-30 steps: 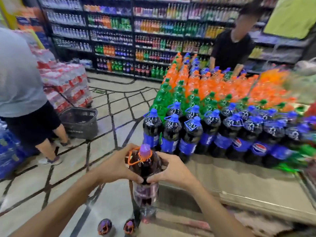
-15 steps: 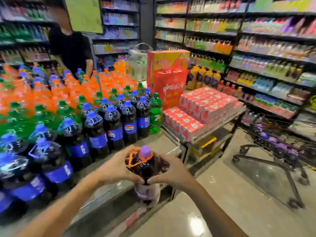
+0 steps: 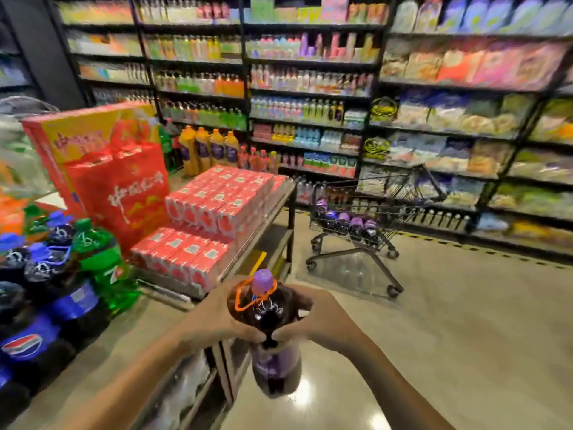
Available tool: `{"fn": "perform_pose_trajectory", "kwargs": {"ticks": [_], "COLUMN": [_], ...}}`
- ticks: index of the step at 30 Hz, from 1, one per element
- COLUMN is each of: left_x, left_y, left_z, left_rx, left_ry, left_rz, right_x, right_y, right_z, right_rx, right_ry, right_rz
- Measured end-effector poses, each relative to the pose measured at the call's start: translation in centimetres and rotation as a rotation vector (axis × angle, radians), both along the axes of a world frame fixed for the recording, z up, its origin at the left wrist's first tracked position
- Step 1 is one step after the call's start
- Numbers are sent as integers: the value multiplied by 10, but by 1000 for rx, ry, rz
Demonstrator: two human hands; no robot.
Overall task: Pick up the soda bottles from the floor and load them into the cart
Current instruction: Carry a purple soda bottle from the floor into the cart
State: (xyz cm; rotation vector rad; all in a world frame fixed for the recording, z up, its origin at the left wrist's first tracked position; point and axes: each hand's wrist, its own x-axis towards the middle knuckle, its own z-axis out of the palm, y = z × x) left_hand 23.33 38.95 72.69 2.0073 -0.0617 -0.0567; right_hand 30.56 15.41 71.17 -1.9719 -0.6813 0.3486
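I carry a large dark soda bottle (image 3: pixel 274 361) with a purple cap, an orange ring handle and a purple label, upright in front of me. My left hand (image 3: pixel 214 318) grips its shoulder from the left and my right hand (image 3: pixel 322 321) grips it from the right, thumbs meeting at the front. The black wire shopping cart (image 3: pixel 412 193) stands a few steps ahead to the right, with several purple-capped bottles (image 3: pixel 344 220) lying in its basket.
A low display platform (image 3: pixel 148 330) on my left bears blue-capped and green soda bottles (image 3: pixel 96 259), stacked red cartons (image 3: pixel 214 212) and a red gift bag (image 3: pixel 124 190). Stocked shelves (image 3: pixel 310 97) line the back. Bare floor (image 3: pixel 465 321) lies between me and the cart.
My view has swung right, from the soda display and a person behind it, toward the cart, which now sits nearer the centre. Both hands keep the same grip on the bottle.
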Motion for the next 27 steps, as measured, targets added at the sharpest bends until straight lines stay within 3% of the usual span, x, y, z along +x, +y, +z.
{"fn": "perform_pose_trajectory", "kwargs": {"ticks": [11, 21, 27], "left_x": [183, 336, 438], "left_y": [-2, -37, -72], "left_z": [8, 12, 6], "left_rx": [40, 17, 42], "left_ry": [54, 83, 76], "left_rz": [-366, -566, -574], "right_x": [101, 209, 306], "right_y": [-11, -40, -74], "right_z": [4, -1, -5], "right_rx": [-2, 57, 74], "right_ry": [39, 48, 43], "right_rz": [-306, -494, -503]}}
